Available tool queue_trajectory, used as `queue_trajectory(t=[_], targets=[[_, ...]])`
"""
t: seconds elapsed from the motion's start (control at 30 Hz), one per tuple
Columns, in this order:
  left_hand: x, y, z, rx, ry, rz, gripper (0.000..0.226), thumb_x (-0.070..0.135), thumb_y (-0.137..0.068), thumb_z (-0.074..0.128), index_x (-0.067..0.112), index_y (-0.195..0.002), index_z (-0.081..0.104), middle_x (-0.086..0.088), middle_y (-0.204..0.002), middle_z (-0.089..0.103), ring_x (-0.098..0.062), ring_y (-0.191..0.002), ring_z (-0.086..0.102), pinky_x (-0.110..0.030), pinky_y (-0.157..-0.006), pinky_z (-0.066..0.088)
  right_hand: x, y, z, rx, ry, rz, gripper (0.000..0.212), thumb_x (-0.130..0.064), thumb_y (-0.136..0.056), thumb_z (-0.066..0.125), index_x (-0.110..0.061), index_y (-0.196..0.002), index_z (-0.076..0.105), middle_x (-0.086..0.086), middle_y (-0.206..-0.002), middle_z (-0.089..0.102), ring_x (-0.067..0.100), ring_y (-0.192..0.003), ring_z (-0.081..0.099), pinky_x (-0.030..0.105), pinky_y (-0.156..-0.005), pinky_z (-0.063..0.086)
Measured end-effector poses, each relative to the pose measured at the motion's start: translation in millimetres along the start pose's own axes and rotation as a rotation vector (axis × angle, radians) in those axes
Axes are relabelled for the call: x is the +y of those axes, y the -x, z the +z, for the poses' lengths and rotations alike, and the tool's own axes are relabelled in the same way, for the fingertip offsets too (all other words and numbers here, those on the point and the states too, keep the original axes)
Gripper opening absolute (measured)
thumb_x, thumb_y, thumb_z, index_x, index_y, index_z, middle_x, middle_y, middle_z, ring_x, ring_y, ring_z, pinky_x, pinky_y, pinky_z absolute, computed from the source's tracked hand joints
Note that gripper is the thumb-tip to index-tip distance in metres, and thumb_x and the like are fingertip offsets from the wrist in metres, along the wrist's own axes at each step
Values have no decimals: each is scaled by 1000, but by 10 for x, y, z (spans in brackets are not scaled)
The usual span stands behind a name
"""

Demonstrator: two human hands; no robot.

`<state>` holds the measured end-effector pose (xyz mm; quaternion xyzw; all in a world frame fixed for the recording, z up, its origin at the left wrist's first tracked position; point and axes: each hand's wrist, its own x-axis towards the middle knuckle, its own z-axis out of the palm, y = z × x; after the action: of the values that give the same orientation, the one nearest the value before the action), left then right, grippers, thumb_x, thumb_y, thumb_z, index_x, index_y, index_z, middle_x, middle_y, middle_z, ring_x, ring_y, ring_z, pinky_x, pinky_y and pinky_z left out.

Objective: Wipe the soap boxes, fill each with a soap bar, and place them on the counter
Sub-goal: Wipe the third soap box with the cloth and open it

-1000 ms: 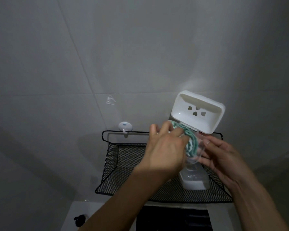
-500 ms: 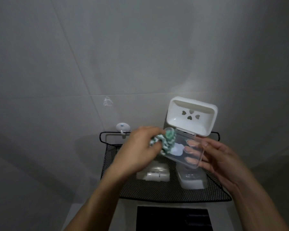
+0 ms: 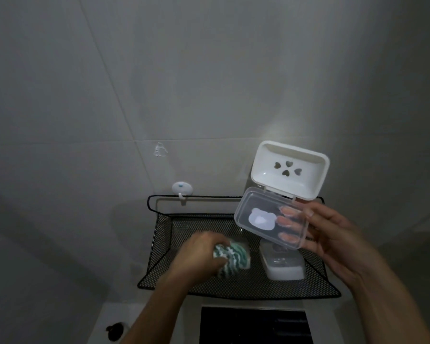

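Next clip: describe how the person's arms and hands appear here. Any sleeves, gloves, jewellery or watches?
Both forearms are bare up to the bottom edge of the frame: no sleeves in view. The left hand and right hand wear no gloves. No rings, watch or bracelet can be seen, though the light is dim. Fingernails look short and unpainted.

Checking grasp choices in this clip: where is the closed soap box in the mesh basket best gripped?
Probably by the long sides of the closed soap box, from above. It lies flat in the mesh basket with its lid up, and its near end faces the person.
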<state>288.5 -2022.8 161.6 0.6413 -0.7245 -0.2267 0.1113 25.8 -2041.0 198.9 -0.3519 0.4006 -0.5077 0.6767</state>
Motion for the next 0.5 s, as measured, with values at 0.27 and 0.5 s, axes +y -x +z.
queue_trajectory(t=[0.27, 0.5], targets=[[174, 83, -212, 276, 637, 111, 82, 13, -78, 80, 51, -140, 41, 23, -112, 63, -7, -90, 66, -19, -80, 56, 29, 37, 35, -56, 2, 0, 53, -9, -85, 60, -36, -130, 55, 28, -113, 71, 43, -101, 71, 47, -69, 62], [337, 156, -150, 143, 1274, -100, 61, 27, -76, 81, 15, -129, 53, -15, -99, 75, -30, -93, 71, -39, -78, 56, 126, 69, 183, -80, -28, -15, 66, -10, -73, 77, -30, -133, 57, 25, -119, 70, 41, -107, 70, 50, -77, 61]])
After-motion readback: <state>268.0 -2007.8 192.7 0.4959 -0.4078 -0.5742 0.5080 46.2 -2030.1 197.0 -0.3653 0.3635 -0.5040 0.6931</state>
